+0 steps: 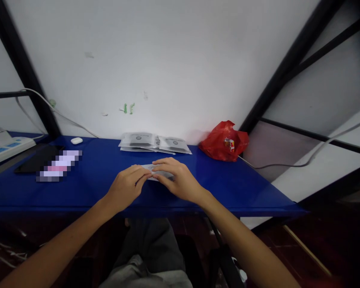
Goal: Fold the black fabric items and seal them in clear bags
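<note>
Both my hands rest at the middle of a blue table (252, 184), closed on one small grey packet (151, 167) that lies flat on the surface. My left hand (126, 186) pinches the packet's left end with its fingertips. My right hand (176, 179) covers the right part, fingers pressed down along it. Most of the packet is hidden under my fingers. Behind my hands, against the white wall, lies a spread pile of similar grey packets (153, 143) with round dark marks.
A crumpled red plastic bag (223, 141) sits at the back right. A white earbud case (77, 140) and a dark flat device (37, 158) lie at the left. A white power strip (6, 146) and cables are at the far left. Black frame bars rise on both sides.
</note>
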### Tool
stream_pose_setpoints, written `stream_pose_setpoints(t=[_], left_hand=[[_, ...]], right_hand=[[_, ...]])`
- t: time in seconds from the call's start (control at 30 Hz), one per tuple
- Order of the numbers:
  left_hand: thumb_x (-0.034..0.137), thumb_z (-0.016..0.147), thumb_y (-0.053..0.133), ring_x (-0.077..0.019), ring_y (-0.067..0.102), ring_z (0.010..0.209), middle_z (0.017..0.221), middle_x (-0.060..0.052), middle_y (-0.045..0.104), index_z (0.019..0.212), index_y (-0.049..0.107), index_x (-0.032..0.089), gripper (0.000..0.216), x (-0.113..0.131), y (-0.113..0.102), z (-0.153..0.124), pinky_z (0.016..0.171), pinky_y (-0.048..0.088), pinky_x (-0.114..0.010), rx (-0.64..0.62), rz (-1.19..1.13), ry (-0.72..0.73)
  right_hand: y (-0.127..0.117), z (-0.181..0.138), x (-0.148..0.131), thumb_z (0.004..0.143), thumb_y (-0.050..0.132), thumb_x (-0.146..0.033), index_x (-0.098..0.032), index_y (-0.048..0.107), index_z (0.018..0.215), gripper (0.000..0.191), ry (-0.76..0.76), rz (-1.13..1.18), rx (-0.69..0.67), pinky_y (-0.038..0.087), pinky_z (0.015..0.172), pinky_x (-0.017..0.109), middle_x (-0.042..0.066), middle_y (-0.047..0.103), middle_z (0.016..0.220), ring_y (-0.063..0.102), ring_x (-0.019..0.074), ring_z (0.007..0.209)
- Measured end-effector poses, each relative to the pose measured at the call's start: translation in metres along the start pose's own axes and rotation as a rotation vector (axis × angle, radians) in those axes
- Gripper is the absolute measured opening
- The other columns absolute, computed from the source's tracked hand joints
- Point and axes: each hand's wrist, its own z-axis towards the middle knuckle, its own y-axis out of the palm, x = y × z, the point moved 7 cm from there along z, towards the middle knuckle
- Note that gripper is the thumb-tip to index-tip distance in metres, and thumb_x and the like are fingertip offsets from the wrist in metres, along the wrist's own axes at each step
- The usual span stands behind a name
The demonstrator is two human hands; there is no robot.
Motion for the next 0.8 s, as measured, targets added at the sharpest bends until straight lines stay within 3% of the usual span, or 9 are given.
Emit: stream_pose_setpoints(t=[0.4, 0.63, 0.8], left_hand=[[0.013, 0.09, 0.044, -0.0126, 0.061, 0.068, 0.072, -0.001, 0.067, 0.078, 0.06, 0.017, 0.02, 0.013, -0.005, 0.003, 0.066, 0.049, -0.025, 0.02, 0.084, 0.078], [0.018, 0.091, 0.046, -0.0114, 0.058, 0.069, 0.072, 0.0, 0.065, 0.078, 0.06, 0.018, 0.019, -0.018, -0.025, -0.002, 0.069, 0.047, -0.024, 0.087, 0.085, -0.149], [0.027, 0.092, 0.047, -0.0121, 0.06, 0.074, 0.08, 0.0, 0.065, 0.087, 0.06, 0.02, 0.016, -0.03, -0.013, -0.009, 0.071, 0.047, -0.024, -0.095, 0.013, -0.235]], right_hand=[[0.0, -0.004, -0.007, 0.087, 0.052, -0.016, -0.02, 0.063, 0.091, 0.012, -0.081, -0.015, -0.053, 0.048, 0.085, 0.038, 0.007, 0.066, 0.107, 0.06, 0.0187, 0.098], [-0.008, -0.019, 0.02, 0.087, 0.052, -0.016, -0.019, 0.064, 0.092, 0.014, -0.052, -0.252, -0.008, 0.047, 0.084, 0.038, 0.008, 0.066, 0.109, 0.058, 0.0201, 0.098], [-0.012, -0.02, 0.015, 0.088, 0.05, -0.018, -0.019, 0.066, 0.091, 0.016, -0.06, -0.421, -0.031, 0.046, 0.086, 0.041, 0.008, 0.065, 0.111, 0.058, 0.0217, 0.1]])
